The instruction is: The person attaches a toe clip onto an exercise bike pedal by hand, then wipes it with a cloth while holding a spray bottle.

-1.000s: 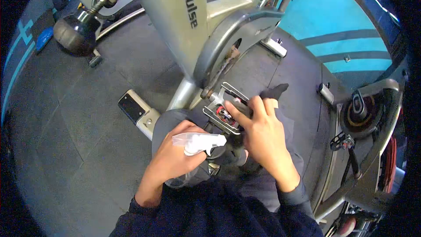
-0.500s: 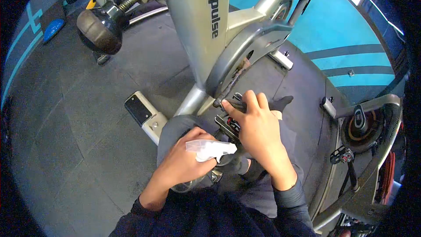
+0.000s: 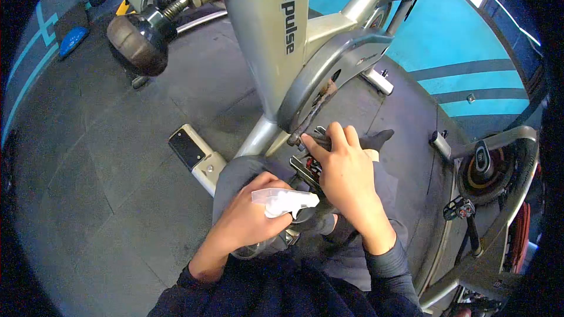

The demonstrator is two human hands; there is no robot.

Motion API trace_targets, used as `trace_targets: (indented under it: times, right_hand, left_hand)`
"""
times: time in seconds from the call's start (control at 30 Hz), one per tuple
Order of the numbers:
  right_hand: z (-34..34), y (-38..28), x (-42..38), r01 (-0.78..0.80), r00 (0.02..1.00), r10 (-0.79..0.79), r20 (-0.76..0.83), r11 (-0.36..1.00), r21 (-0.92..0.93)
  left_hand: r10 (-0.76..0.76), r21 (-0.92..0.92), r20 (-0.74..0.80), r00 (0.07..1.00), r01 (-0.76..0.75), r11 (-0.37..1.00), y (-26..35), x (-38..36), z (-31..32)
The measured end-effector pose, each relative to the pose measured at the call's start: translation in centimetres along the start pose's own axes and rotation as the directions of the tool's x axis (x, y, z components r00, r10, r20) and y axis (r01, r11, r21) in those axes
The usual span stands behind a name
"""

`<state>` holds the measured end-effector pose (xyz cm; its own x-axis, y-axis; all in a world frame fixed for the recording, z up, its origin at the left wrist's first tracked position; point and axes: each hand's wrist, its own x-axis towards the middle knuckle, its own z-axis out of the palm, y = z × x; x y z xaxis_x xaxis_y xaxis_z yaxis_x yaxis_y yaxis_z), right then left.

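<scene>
My left hand (image 3: 249,214) is wrapped round a spray bottle with a white trigger head (image 3: 288,202) and a clear plastic part; its lower body is mostly hidden. Further forward, my right hand (image 3: 349,173) reaches down to the lower end of the crank arm (image 3: 308,120) on an exercise bike. The index finger presses near the crank's end, and the other fingers curl. Something dark shows beneath these fingers, but I cannot make out what it is. Just below lies the pedal (image 3: 305,173), partly covered by my right hand.
The bike's silver frame (image 3: 264,41) rises ahead, with a black adjustment knob (image 3: 138,44) at left and a floor foot (image 3: 197,152) below it. Another bike (image 3: 499,217) stands at right. Dark floor mats (image 3: 111,141) spread left; a blue wall (image 3: 464,53) stands behind.
The view has shifted slightly, so the bike appears a little lower and to the right. Both hands keep nearly the same pose, the right one still at the crank's end.
</scene>
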<state>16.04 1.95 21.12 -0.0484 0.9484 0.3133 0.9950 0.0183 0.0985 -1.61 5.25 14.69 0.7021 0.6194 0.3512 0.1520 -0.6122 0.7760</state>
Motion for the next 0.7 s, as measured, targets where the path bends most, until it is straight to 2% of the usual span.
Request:
trace_targets:
  times: [0.27,0.37,0.47,0.6,0.7]
  right_hand:
    - [-0.2,-0.3,-2.1,0.04,0.999,-0.042,-0.018,0.997,-0.06]
    - [-0.1,-0.4,-0.9,-0.007,1.0,0.007,0.005,0.999,-0.038]
    - [0.1,-0.4,-0.3,-0.01,0.999,0.008,-0.042,0.999,-0.051]
    - [-0.2,-0.7,-1.5,0.011,0.999,-0.016,-0.051,0.995,-0.1]
    - [0.1,-1.0,-2.2,0.003,0.999,-0.008,-0.042,0.994,-0.11]
  left_hand:
    - [0.1,0.003,0.019,0.995,-0.1,0.995,-0.5,0.2,0.0]
    - [0.048,-0.013,0.008,0.999,-0.048,0.999,-0.2,0.1,0.0]
    - [0.039,-0.012,-0.005,0.999,-0.039,0.999,-0.2,0.0,-0.1]
    - [0.074,-0.016,-0.036,0.997,-0.075,0.997,-0.1,0.0,0.1]
    - [0.075,-0.013,0.003,0.997,-0.075,0.997,-0.3,0.1,0.1]
